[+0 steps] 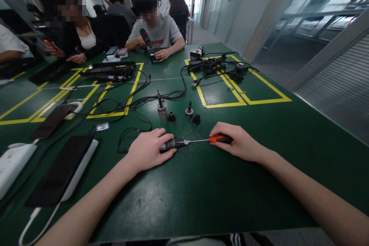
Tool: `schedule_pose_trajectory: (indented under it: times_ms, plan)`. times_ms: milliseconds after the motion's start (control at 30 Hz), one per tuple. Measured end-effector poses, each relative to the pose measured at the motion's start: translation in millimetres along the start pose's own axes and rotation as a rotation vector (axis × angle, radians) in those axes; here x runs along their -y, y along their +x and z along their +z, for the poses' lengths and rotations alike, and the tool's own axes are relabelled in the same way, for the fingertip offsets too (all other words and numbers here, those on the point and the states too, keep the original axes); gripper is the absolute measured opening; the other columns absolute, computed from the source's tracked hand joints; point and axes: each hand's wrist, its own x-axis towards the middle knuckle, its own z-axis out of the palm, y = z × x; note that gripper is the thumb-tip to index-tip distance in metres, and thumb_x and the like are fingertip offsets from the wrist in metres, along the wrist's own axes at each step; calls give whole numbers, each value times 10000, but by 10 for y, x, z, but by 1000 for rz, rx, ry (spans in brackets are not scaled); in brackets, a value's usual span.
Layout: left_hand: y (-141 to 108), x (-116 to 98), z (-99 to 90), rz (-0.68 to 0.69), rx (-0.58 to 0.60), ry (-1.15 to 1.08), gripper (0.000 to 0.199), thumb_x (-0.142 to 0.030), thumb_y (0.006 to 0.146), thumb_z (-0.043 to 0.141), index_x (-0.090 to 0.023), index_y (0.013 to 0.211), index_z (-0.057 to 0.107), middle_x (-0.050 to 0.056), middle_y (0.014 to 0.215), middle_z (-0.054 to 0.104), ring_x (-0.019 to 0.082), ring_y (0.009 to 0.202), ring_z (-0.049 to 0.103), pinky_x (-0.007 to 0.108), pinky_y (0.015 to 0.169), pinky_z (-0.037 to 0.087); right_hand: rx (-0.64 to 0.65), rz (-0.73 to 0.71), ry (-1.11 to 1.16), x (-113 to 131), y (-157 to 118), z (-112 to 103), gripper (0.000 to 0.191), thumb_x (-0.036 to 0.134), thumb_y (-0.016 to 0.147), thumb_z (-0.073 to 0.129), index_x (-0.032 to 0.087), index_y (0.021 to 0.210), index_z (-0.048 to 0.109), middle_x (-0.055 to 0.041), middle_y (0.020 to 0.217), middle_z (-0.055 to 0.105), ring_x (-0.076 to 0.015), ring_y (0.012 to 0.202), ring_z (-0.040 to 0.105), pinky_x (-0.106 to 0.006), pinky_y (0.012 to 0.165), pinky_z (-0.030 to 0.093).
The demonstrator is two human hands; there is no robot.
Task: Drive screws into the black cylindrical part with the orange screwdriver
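Note:
My left hand (151, 148) is closed around the black body of what looks like a corded electric screwdriver (170, 145), lying low over the table with its front end pointing right. In my right hand (238, 140) is a screwdriver (216, 138) with an orange and black handle. Its thin shaft runs left, and the tip meets the metal front of the black body. Behind my hands stand a metal spindle part (162, 109), a black cone-shaped cap (171, 117), a smaller metal part with a stem (189, 110) and a black ring-like cap (196, 119). Tiny screws (178, 160) lie below the tool.
A dark phone (57, 173) on a white power bank, another phone (53, 121) and a white power strip (15, 165) lie at left. Black cables (161, 95) cross the green table. Yellow-taped areas hold tools and cords (213, 63). Across the table, people (155, 27) handle tools.

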Motion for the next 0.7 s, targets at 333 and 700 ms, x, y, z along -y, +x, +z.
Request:
schedule_pose_trajectory:
  times_ms: [333, 700]
  plan:
    - [3, 2, -8, 4, 9, 2, 294, -450, 977, 614, -252, 1177, 698, 33, 1017, 699, 202, 873, 696, 290, 696, 540, 38, -13, -1, 56, 3, 3, 144, 220, 974, 580, 210, 1090, 667, -64, 945, 742, -203, 816, 719, -331, 742, 582]
    - [9, 13, 10, 12, -3, 5, 291, -444, 974, 622, -242, 1166, 707, 33, 1015, 704, 205, 860, 693, 298, 690, 536, -26, -76, 37, -12, -6, 37, 154, 190, 993, 611, 203, 1127, 687, -81, 1018, 711, -206, 890, 711, -330, 767, 592]
